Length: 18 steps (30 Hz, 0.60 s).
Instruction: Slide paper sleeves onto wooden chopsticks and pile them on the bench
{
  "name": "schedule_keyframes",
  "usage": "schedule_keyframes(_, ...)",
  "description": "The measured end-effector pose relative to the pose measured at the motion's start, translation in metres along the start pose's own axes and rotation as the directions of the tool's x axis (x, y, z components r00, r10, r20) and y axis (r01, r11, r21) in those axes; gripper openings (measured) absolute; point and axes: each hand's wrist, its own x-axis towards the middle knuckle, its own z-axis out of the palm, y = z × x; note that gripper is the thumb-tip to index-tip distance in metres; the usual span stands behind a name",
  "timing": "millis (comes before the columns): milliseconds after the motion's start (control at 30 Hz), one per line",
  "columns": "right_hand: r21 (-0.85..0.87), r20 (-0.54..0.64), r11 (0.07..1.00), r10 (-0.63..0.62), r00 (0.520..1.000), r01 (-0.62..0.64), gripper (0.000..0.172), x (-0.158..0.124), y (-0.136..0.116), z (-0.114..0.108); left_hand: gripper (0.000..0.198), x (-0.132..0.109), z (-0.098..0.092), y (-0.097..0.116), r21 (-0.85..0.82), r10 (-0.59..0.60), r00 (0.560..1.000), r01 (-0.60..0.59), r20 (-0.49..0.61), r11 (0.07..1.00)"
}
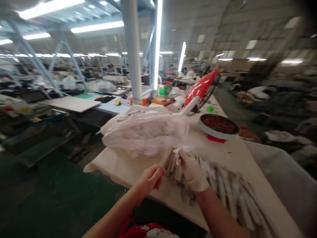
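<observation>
My bare left hand [151, 178] is closed around the lower end of a flat beige-grey strip [166, 158], which slants up and to the right. My right hand [194, 172], in a pale glove, pinches a small crumpled white cloth [177, 155] close to the strip's upper end. Whether the cloth touches the strip I cannot tell. Under and beside my right hand, many similar grey-beige strips [230, 190] lie in a row on the cream-covered table [259, 177], blurred by motion. Just beyond both hands sits a large translucent plastic bag [143, 132] with pale contents.
A round tin [219, 127] with dark reddish-brown contents stands on a red base at the right. Behind the bag rise a shiny red object [201, 87] and a metal post [135, 49]. A green-red box [164, 88] and another worktable [74, 103] are farther back.
</observation>
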Motion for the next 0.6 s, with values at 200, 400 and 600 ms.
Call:
schedule_keyframes(200,0.239,-0.085,0.966,-0.077,0.993,0.095,0.031,-0.008,-0.01,-0.028,0.039,0.003,0.037,0.01,0.059,0.02,0.99,-0.028,0.14,0.998)
schedule_keyframes(400,0.135,-0.167,0.981,-0.117,0.979,0.14,0.028,-0.011,-0.014,-0.057,0.042,0.015,0.057,0.009,0.102,-0.051,0.986,0.035,0.157,0.994)
schedule_keyframes(600,-0.046,-0.085,0.994,-0.098,0.992,0.094,0.027,-0.035,-0.035,-0.067,0.07,0.03,0.072,0.01,0.212,-0.162,0.96,0.113,0.228,0.971)
